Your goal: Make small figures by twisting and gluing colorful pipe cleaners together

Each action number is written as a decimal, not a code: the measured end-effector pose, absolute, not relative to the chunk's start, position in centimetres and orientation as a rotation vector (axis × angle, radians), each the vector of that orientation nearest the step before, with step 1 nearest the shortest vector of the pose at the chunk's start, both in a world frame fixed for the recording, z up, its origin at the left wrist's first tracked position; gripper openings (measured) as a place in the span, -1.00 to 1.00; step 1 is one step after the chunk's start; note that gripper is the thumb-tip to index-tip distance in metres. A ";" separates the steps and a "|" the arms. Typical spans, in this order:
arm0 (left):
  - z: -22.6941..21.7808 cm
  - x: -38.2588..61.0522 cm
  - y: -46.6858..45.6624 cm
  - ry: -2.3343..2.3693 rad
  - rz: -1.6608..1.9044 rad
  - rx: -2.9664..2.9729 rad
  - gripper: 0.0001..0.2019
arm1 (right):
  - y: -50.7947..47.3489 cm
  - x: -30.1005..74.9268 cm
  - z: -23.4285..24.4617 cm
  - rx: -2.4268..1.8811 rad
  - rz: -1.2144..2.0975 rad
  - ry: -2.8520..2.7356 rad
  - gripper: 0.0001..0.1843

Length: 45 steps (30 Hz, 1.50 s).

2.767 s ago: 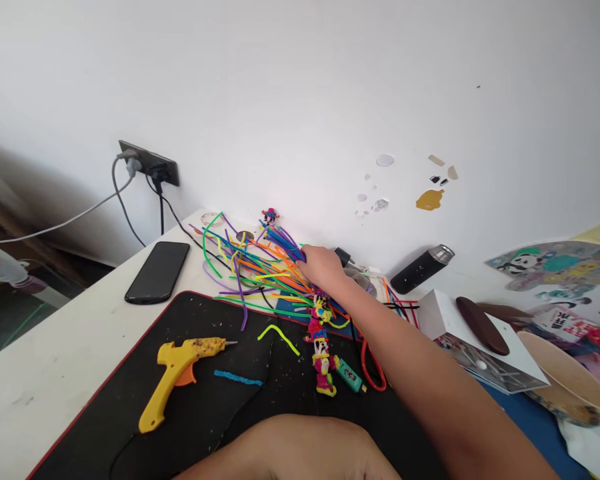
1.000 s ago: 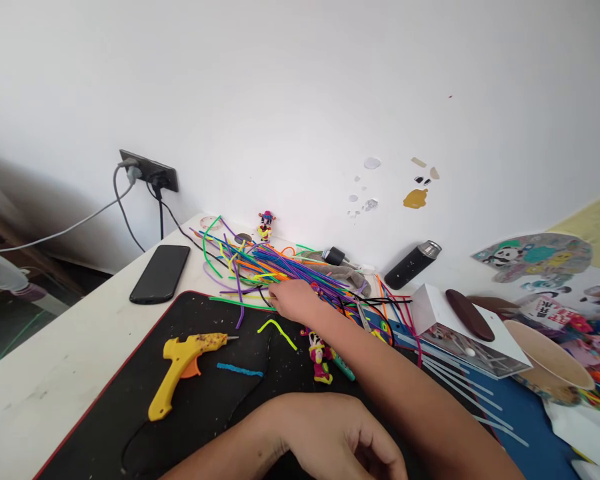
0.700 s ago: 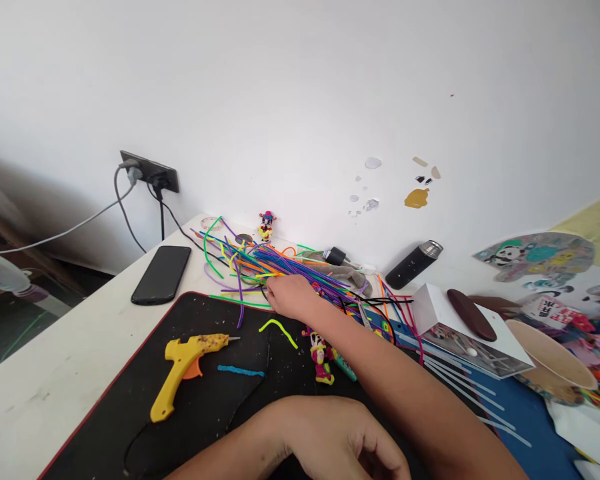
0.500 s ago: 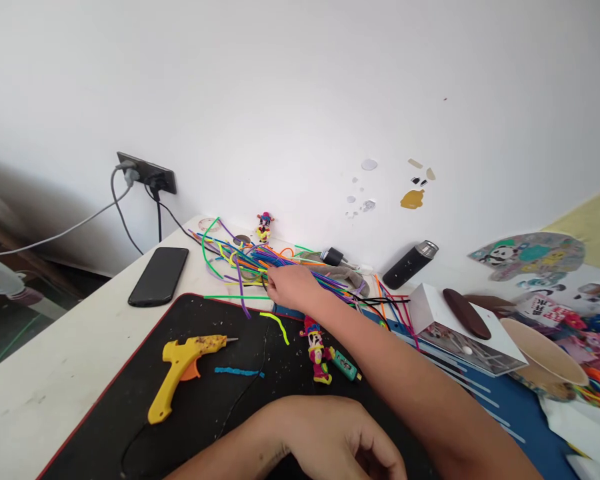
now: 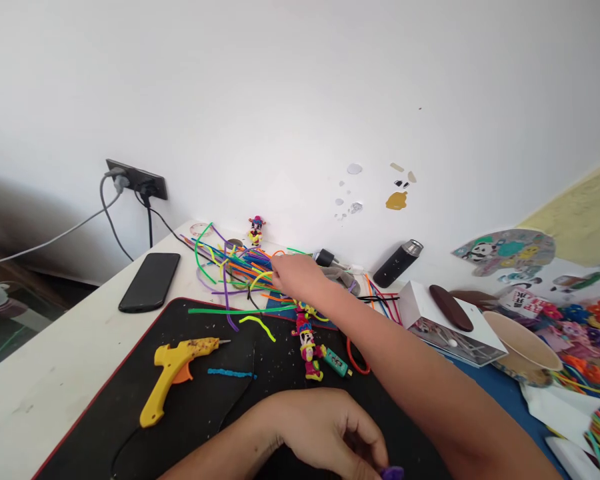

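Observation:
My right hand (image 5: pixel 297 277) is stretched out over a loose pile of coloured pipe cleaners (image 5: pixel 245 267) by the wall, fingers closed among them. Its fingertips are partly hidden, so which strands it grips is unclear. My left hand (image 5: pixel 333 430) is near the bottom edge, fingers curled and pinching a small purple piece (image 5: pixel 393 473), mostly cut off by the frame. Between the hands, a pink and yellow fuzzy figure (image 5: pixel 307 350) lies on the black mat (image 5: pixel 190 413) beside a small teal tube (image 5: pixel 337 363). A similar figurine (image 5: pixel 256 230) stands behind the pile.
A yellow glue gun (image 5: pixel 173 373) and a blue fuzzy strip (image 5: pixel 230 373) lie on the mat's left. Further left is a phone (image 5: pixel 150 282). At right are a black flask (image 5: pixel 397 263), a white box (image 5: pixel 430 313) with a brown case (image 5: pixel 451 308), and a beige bowl (image 5: pixel 523 340).
The view has swung slightly right. My right hand has stirred the pile; yellow and orange strands now curve out below the forearm. The purple piece has come into view at my left fingers.

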<state>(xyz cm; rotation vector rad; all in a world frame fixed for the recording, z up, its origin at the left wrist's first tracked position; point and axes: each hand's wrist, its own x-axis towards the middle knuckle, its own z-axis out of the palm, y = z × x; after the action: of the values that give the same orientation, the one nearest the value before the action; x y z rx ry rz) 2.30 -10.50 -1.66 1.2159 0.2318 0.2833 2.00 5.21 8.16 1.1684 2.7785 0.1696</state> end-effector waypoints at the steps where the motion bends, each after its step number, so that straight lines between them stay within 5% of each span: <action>1: -1.2 2.1 -10.4 0.249 0.297 1.180 -0.39 | 5.1 2.8 8.4 1.247 0.118 2.792 -0.78; 6: 2.1 0.1 -9.8 0.415 0.728 0.935 -0.47 | 3.3 7.8 8.3 1.625 -0.682 2.952 -0.90; 11: 3.2 -1.1 -9.0 0.548 1.127 0.834 -0.57 | -0.8 12.2 6.0 1.833 -2.060 2.799 -0.72; 16: 2.9 -1.5 -8.1 0.625 1.402 0.694 -0.65 | -3.5 15.4 4.1 1.826 -2.803 2.368 -0.62; 32: 1.3 -0.9 -6.5 0.866 1.539 0.713 -0.66 | -6.6 16.5 -0.7 1.365 -2.799 2.120 -0.57; 45: 1.0 0.0 -7.2 0.800 1.314 0.735 -0.69 | -7.0 17.1 -2.2 1.194 -2.796 2.147 -0.48</action>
<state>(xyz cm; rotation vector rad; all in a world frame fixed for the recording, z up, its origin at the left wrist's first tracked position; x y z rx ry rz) 0.05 -7.23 1.04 0.7350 0.8000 1.3142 17.11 -7.03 -2.17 1.1938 2.1470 -2.7956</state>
